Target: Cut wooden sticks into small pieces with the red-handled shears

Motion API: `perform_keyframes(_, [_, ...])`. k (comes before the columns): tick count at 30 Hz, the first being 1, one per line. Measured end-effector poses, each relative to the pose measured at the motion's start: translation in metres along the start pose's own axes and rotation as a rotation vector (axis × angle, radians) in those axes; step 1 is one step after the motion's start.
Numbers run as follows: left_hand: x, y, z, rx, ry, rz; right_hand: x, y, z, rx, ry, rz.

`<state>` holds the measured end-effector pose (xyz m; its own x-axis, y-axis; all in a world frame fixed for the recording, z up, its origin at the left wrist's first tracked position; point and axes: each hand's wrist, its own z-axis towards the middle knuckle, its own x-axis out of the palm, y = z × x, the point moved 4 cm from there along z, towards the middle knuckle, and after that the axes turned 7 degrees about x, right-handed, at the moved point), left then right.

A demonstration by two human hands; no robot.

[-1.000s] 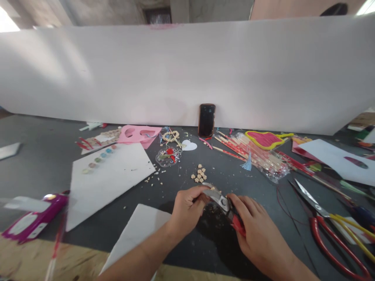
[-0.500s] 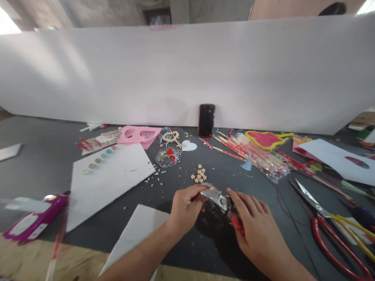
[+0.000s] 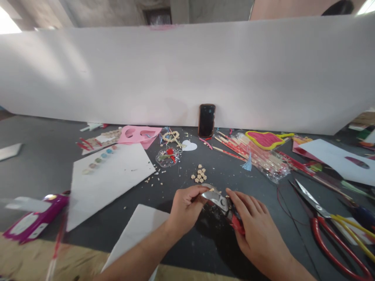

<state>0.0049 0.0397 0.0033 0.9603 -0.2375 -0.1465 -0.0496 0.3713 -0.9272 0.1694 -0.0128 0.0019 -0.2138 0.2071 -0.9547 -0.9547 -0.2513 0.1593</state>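
My right hand (image 3: 256, 222) is wrapped around the red handles of a pair of pruning shears (image 3: 220, 201), whose metal jaws point left and away from me. My left hand (image 3: 187, 208) is closed in a pinch at the jaw tips. A small pale bit shows between the blades there; most of what the left fingers hold is hidden. Just beyond the jaws lies a small heap of flower-shaped pale wooden pieces (image 3: 200, 175). Tiny chips are scattered on the dark table under the shears.
A phone (image 3: 206, 120) leans on the white board (image 3: 175, 74) at the back. On the right lie red-handled scissors (image 3: 331, 226) and bagged chopsticks (image 3: 258, 152). To the left are white foam sheets (image 3: 108, 183), a purple glue gun (image 3: 38, 218) and a clear bead dish (image 3: 166, 157).
Both hands stay almost in place. The shears' jaws have shifted very slightly, with the pale bit still at them.
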Motion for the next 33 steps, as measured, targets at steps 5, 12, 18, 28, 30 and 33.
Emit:
perform_keyframes(5, [0.0007, 0.0005, 0.0007, -0.022, 0.017, -0.017, 0.0013, -0.0004, -0.0007, 0.006, 0.020, 0.023])
perform_keyframes(12, [0.0008, 0.0020, 0.0003, -0.025, 0.005, 0.042, 0.0004, -0.0003, -0.0017, 0.008, 0.053, 0.036])
perform_keyframes(18, [0.0018, 0.0041, -0.0011, -0.053, -0.041, 0.083, -0.0014, -0.0012, -0.0003, 0.029, 0.047, 0.010])
perform_keyframes(28, [0.0002, 0.0062, -0.0024, -0.036, -0.065, 0.084, -0.0047, 0.0007, 0.0015, -0.001, -0.028, -0.030])
perform_keyframes(30, [0.0003, 0.0075, -0.0032, -0.050, -0.050, 0.081, -0.0043, 0.0006, 0.0009, -0.001, -0.026, -0.022])
perform_keyframes(33, [-0.0002, 0.0072, -0.0035, -0.054, -0.042, 0.077, -0.0031, 0.0001, 0.0004, 0.004, -0.018, -0.005])
